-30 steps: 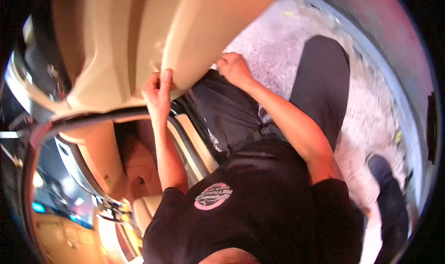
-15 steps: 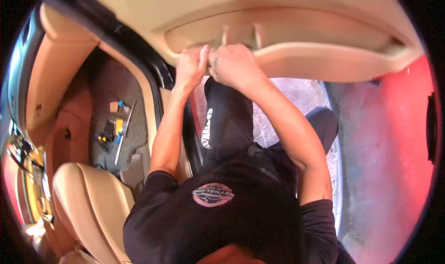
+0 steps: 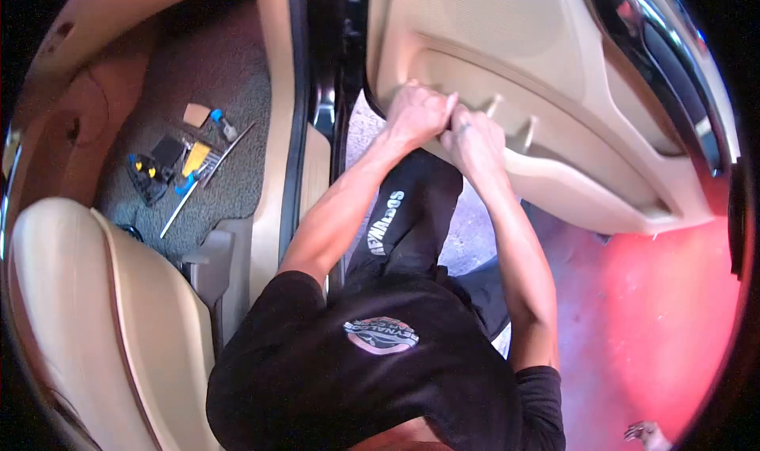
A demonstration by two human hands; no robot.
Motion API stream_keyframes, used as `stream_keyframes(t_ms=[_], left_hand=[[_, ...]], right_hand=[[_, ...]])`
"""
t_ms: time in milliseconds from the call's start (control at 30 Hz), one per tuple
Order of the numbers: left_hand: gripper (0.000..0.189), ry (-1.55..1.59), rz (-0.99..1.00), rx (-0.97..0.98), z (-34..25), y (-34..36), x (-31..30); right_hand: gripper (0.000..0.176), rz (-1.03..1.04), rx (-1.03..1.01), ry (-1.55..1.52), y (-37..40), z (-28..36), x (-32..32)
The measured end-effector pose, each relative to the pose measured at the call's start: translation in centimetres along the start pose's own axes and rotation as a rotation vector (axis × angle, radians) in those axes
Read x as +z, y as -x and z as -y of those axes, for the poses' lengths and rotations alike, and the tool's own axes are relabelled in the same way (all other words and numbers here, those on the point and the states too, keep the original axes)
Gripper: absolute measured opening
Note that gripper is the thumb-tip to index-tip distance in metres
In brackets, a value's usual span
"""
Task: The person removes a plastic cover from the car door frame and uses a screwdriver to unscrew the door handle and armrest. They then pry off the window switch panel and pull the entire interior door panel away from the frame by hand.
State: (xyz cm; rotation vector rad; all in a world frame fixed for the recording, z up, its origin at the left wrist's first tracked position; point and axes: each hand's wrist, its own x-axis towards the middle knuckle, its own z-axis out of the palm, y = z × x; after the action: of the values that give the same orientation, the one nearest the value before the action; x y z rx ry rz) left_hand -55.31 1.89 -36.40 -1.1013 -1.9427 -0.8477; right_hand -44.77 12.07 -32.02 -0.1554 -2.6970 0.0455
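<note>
Working at an open car door, a person in a black T-shirt (image 3: 380,388) has both hands side by side on the beige door panel (image 3: 570,79). The left hand (image 3: 417,115) is clenched over the rim of the panel's lower storage pocket (image 3: 578,190), near its hinge-side end. The right hand (image 3: 475,138), touching the left, grips the same rim with curled fingers. Inside the car, screwdrivers and small tools (image 3: 178,170) lie scattered on the grey footwell carpet (image 3: 229,55), ahead of the beige seat (image 3: 71,308). A red-painted floor (image 3: 673,316) lies beneath the door.
</note>
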Motion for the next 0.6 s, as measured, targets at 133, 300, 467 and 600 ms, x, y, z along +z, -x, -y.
stream_keyframes(t_ms=[133,300,467,600], left_hand=[[0.041,0.050,-0.101,-0.003,0.7,0.0,0.8],[0.037,-0.067,-0.144,0.040,-0.9,0.5,-2.4],[0.045,-0.028,-0.336,0.144,-0.8,1.8,-2.1],[0.041,-0.009,-0.234,0.044,-1.1,1.1,-1.8]], right_hand=[[0.022,-0.079,-0.070,0.080,0.2,0.5,-0.5],[0.035,0.001,-0.094,0.101,3.0,2.0,-3.2],[0.033,-0.096,-0.225,0.150,2.9,1.3,-2.5],[0.034,0.044,-0.132,0.103,2.5,1.1,-3.4]])
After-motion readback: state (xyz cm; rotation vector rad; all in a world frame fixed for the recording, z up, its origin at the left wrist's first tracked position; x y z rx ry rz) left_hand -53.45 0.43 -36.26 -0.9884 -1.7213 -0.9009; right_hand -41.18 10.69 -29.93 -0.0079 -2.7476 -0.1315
